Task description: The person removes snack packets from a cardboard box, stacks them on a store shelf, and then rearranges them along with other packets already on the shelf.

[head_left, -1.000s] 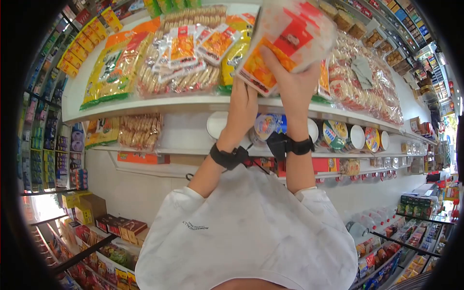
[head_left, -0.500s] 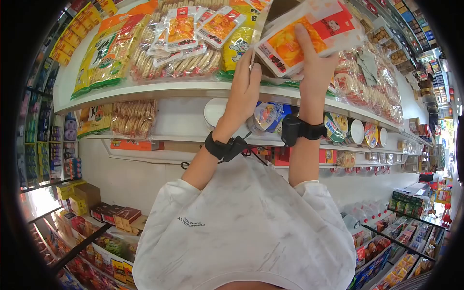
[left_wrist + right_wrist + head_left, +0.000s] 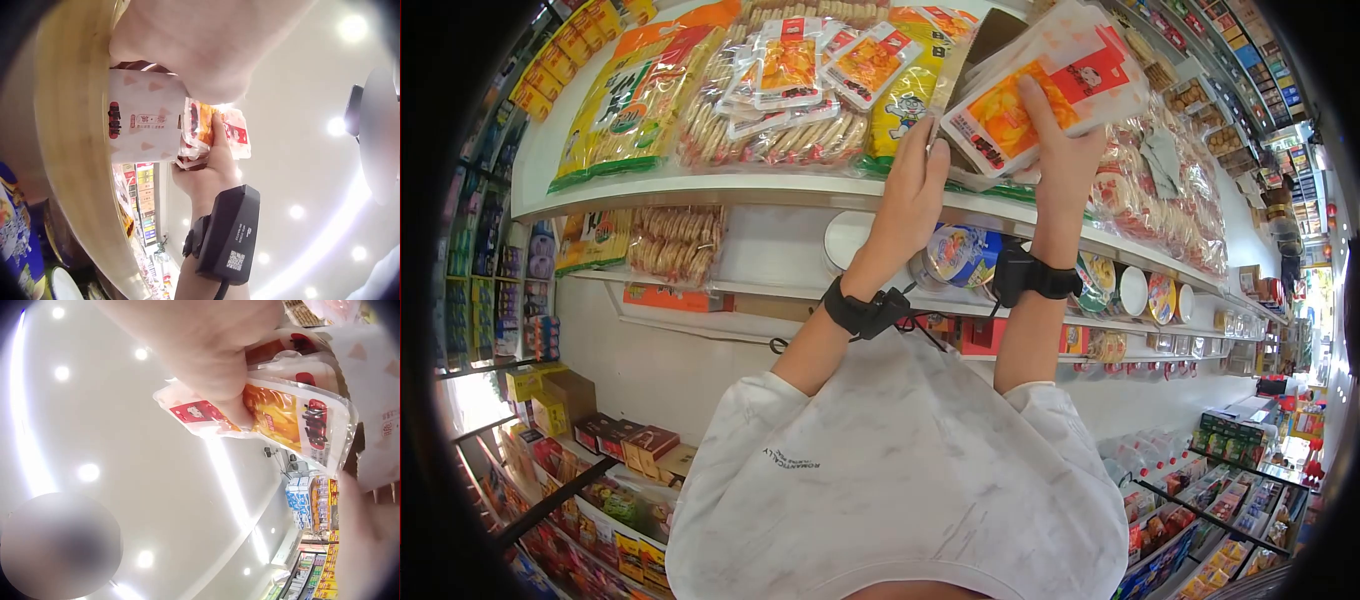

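A stack of white, red and orange snack packets point(image 3: 1000, 125) is in my right hand point(image 3: 1065, 170), the thumb across the front packet and the fingers behind. The stack leans over the mouth of an open cardboard box point(image 3: 145, 119), white with pale pink marks, standing at the shelf's front edge. My left hand point(image 3: 905, 200) holds this box by its left side, fingers along the wall and thumb near the front corner. In the right wrist view the packets point(image 3: 294, 419) fan slightly apart beside the box wall. The box's contents are mostly hidden.
On the white shelf point(image 3: 730, 190) several similar packets point(image 3: 790, 65) lie on bagged biscuits point(image 3: 820, 135). A yellow and green bag point(image 3: 635, 100) lies at left, more wrapped biscuits point(image 3: 1160, 200) at right. Round tubs point(image 3: 955, 255) line the lower shelf.
The right hand has brought the packets down and tilted them toward the box, which shows more of its open mouth. The left hand stays at the box's side.
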Demonstrator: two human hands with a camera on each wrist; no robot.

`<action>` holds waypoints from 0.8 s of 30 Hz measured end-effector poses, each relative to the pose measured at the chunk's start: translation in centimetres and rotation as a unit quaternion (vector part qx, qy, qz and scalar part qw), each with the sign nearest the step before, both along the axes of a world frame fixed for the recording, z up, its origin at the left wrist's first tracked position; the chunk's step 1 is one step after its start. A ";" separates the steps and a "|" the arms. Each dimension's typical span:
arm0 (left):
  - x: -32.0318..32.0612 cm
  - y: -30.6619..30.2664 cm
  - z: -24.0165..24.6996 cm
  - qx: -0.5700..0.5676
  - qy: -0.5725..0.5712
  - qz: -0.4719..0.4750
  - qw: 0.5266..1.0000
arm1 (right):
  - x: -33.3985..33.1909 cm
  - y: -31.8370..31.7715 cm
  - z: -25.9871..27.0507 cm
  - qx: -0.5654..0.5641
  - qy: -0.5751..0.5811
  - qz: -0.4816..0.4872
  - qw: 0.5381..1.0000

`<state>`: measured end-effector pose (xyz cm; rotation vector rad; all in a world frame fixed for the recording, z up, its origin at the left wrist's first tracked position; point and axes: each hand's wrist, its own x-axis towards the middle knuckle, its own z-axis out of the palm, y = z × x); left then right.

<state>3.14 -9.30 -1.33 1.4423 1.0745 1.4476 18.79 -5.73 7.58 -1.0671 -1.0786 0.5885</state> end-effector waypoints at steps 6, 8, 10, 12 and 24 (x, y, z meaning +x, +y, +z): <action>-0.1 0.0 0.1 0.007 -0.012 -0.005 1.000 | 0.0 -0.2 0.2 0.002 -0.021 0.018 1.000; -0.1 0.1 0.2 -0.003 -0.019 -0.012 1.000 | -0.1 -0.3 0.3 0.008 -0.019 0.027 0.999; -0.4 0.2 0.2 -0.020 -0.024 -0.020 0.999 | -0.2 -0.6 0.5 0.000 -0.036 0.039 0.999; -0.5 0.4 0.0 0.003 -0.002 0.003 1.000 | -0.3 -1.0 0.9 -0.020 -0.070 0.054 0.996; 0.5 0.7 -1.4 0.132 0.150 0.101 0.975 | -2.3 -0.9 0.8 -0.022 -0.220 0.056 0.974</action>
